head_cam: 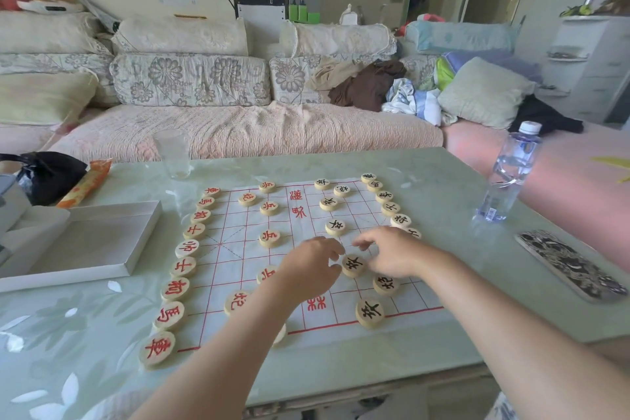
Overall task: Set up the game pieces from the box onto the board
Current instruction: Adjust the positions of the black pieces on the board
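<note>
Nearer than the fingertips, a black-lettered disc (370, 313) lies on the board (235, 232) by its red border line. The left hand (308, 269) has loosely curled fingers whose tips meet the left edge of the centre disc (353, 265); whether they grip it I cannot tell. The right hand (392, 252) hovers just right of that disc, fingers loosely bent and spread, holding nothing. Left of the left fingers a column of red-lettered discs (180, 266) lines the board's edge, with the open white box (85, 242) well beyond it. Past the fingertips lie more black discs (335, 227), then a glass (172, 153) and a water bottle (511, 174) stand on the table (443, 215)
</note>
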A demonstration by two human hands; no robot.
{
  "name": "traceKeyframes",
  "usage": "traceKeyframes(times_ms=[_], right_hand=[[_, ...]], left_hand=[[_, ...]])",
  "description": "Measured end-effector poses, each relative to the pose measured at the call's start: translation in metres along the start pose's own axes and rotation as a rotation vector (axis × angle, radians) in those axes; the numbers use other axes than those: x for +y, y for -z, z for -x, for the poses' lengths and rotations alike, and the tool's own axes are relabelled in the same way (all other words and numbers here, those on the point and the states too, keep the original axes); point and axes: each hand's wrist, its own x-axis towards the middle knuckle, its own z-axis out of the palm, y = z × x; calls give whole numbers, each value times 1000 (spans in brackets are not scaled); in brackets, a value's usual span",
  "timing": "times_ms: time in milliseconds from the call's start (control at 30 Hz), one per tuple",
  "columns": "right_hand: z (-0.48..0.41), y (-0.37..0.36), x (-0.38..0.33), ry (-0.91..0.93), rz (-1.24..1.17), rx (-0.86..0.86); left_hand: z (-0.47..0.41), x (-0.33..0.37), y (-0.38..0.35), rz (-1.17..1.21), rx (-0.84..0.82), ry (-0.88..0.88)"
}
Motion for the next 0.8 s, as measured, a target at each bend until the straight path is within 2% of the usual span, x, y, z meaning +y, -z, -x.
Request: traceKeyframes(times_ms=[200, 367, 800], right_hand=[[-7, -11, 2, 77, -35, -49], [-11, -15, -4, 128, 35, 5], [-7, -17, 4, 87, 22, 22]], left_hand=[[-7, -2, -13, 5, -19, 50], [-12, -6, -13, 70, -34, 81], [-19, -11, -16, 81, -18, 76]])
